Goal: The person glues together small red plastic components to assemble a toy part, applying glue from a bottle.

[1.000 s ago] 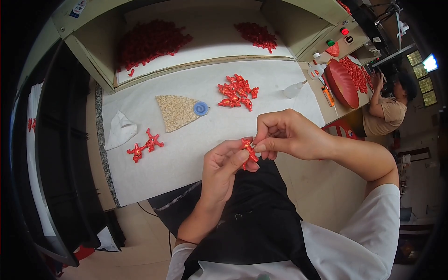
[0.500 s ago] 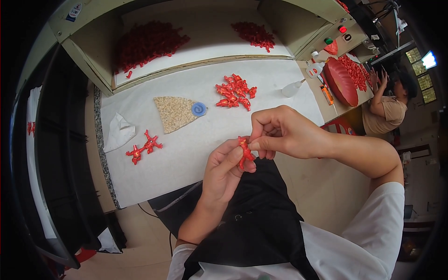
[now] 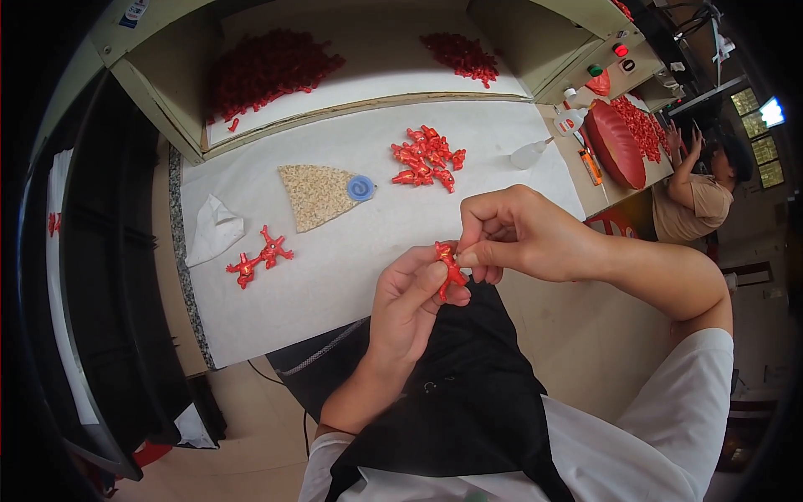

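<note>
Both hands meet just over the near edge of the white paper-covered surface, above the person's black apron. The left hand holds a small red branched plastic piece, thumb pressed along it and fingers curled behind. The right hand is closed narrow, its thumb and forefinger pinched at the upper end of the same red piece, the other fingers folded in.

On the surface, well apart from the hands to the left, lie two joined red branched pieces, with a crumpled white tissue just beside them. Further back sits a wedge-shaped heap of pale beige granules, a small blue round coil touching its right tip. To the right of that is a loose cluster of red plastic pieces. Behind the surface, an open-fronted box holds a large heap of dark red parts on the left and a smaller heap of red parts on the right. At the far right a co-worker in a tan shirt sits near a red oval tray.
</note>
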